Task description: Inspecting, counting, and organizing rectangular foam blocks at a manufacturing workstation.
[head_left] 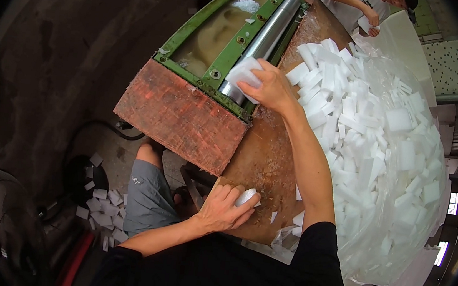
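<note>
My right hand (273, 87) is closed on a white foam block (244, 76), which is at the near end of a shiny metal roller (270, 31). The roller lies in a green metal frame (233, 54) bolted along its edges. Lower down, over the near part of the brown worktop (257, 171), my left hand (224, 207) has its fingers curled round a smaller white foam piece (246, 197). Part of that piece is hidden by the fingers. A worn reddish block (181, 117) forms the near end of the machine.
A large heap of white foam pieces (354, 117) in clear plastic (366, 241) stands to the right. More pieces (105, 208) lie on the floor at lower left, near a black cable (94, 123). Beyond the heap, another person's hand (371, 17) holds a white piece.
</note>
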Tool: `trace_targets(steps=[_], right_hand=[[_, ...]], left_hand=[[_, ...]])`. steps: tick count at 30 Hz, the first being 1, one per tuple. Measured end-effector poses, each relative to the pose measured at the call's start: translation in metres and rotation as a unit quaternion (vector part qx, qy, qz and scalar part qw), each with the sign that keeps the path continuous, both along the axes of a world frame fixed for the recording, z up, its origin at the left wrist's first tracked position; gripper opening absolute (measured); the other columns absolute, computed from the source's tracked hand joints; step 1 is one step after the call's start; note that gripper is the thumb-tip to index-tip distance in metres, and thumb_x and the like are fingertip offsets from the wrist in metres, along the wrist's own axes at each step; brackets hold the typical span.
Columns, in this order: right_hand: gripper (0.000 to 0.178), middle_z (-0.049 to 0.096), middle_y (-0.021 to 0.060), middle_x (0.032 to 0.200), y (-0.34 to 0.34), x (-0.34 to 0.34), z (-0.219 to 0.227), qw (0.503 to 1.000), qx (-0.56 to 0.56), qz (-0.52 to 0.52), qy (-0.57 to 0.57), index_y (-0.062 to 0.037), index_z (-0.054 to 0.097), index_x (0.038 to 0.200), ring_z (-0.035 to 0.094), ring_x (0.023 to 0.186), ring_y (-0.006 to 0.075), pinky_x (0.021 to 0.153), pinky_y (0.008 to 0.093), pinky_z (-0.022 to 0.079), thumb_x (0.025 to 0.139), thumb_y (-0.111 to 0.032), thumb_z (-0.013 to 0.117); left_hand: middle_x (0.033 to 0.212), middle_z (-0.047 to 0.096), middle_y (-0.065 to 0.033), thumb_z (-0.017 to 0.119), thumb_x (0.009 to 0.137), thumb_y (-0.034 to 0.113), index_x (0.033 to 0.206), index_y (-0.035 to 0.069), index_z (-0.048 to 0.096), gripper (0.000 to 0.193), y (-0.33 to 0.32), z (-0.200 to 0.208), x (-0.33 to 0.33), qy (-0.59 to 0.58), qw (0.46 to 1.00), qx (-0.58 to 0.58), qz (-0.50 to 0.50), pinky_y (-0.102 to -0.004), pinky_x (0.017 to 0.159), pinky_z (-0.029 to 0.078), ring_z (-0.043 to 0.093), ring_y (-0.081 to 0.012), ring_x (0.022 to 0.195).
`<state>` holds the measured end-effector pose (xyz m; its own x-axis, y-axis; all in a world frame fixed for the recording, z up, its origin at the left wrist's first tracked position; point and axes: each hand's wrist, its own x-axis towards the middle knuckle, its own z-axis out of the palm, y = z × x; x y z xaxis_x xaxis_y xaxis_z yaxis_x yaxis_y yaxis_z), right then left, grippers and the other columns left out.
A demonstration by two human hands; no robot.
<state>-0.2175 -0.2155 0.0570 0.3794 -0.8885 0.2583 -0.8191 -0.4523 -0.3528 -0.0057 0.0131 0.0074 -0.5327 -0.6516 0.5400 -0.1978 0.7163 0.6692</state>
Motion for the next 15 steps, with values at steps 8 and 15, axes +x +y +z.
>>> trace_targets(steps=[8,15], right_hand=[[0.030,0.059,0.0144,0.083,-0.023,0.057,-0.003,0.994,-0.093,-0.023,-0.051,-0.0024,0.070,0.080,0.063,0.072,0.0341,0.065,0.0404,0.052,0.078,-0.030,0.081],[0.033,0.072,0.0074,0.080,0.097,0.057,0.032,0.882,0.042,-0.195,-0.427,0.0025,0.072,0.091,0.065,0.071,0.0105,0.062,0.0297,0.051,0.094,-0.030,0.071]], left_hand=[[0.104,0.057,-0.0161,0.074,0.080,0.017,0.128,0.012,0.063,0.049,0.005,-0.001,0.000,0.042,0.999,0.030,0.001,-0.0393,0.070,0.048,0.056,-0.0299,0.082],[0.116,0.062,-0.0150,0.056,0.096,0.009,0.125,-0.002,0.060,0.031,-0.005,0.013,0.025,0.258,0.919,0.270,0.125,-0.0355,0.093,0.047,0.060,-0.0244,0.104]])
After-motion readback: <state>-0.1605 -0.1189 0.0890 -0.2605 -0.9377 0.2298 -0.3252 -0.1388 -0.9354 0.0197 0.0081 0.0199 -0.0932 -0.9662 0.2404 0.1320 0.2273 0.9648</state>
